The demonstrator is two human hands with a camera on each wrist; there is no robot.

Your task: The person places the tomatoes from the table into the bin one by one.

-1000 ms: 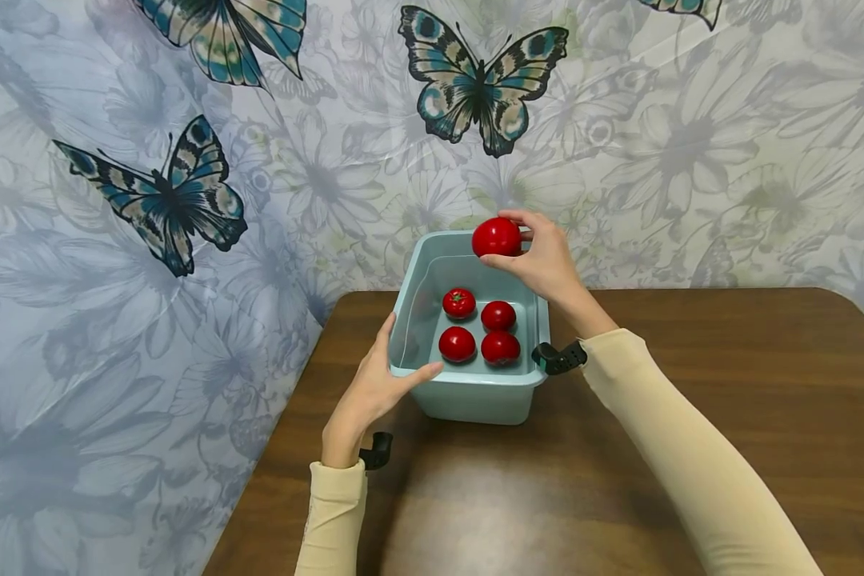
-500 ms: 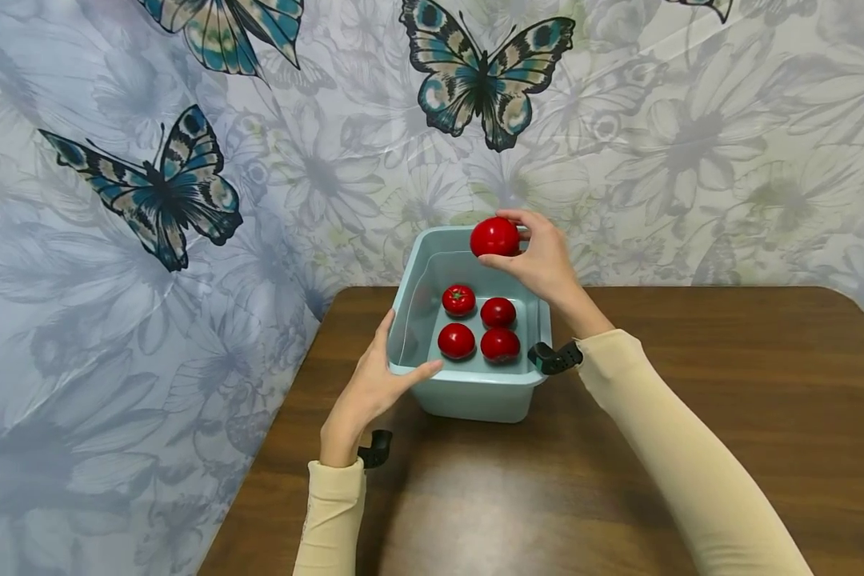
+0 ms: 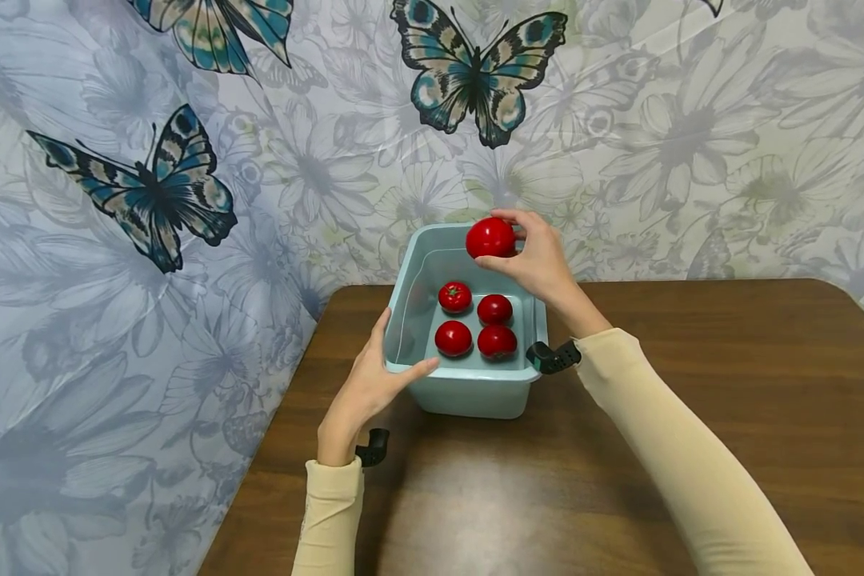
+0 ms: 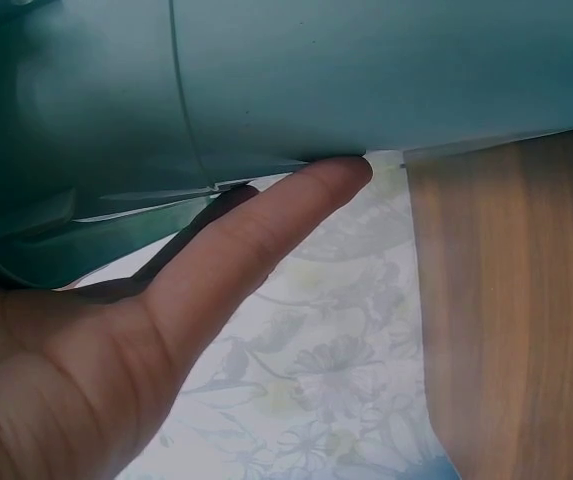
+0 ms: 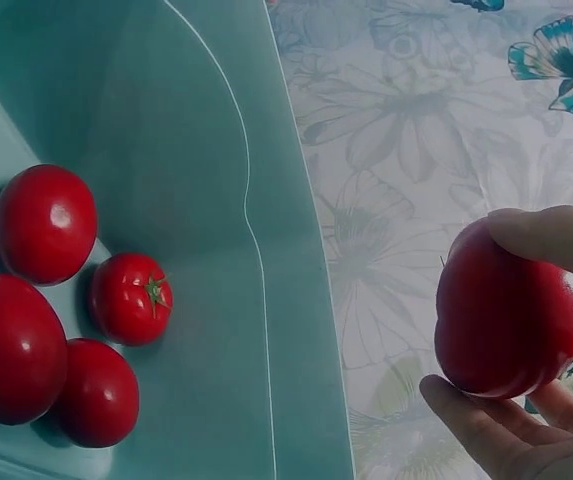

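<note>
A round red tomato is held between the thumb and fingers of my right hand, raised over the far right of a light blue-green plastic bin. In the right wrist view, this held tomato appears beyond the bin's rim, the thumb on one side and fingertips on the other. Several tomatoes lie on the bin's floor, one a tomato with a green stem. My left hand spreads around the bin's near left corner, thumb across the front rim. A straight finger touches the bin's outside in the left wrist view.
The bin stands on a brown wooden table, near its far left part. Behind the table hangs a wall cloth with flowers and butterflies. A dark wrist strap sits near the bin's right rim.
The head view has shifted slightly. My right hand keeps its hold on the tomato over the bin, and the left hand stays at the corner; little else differs.
</note>
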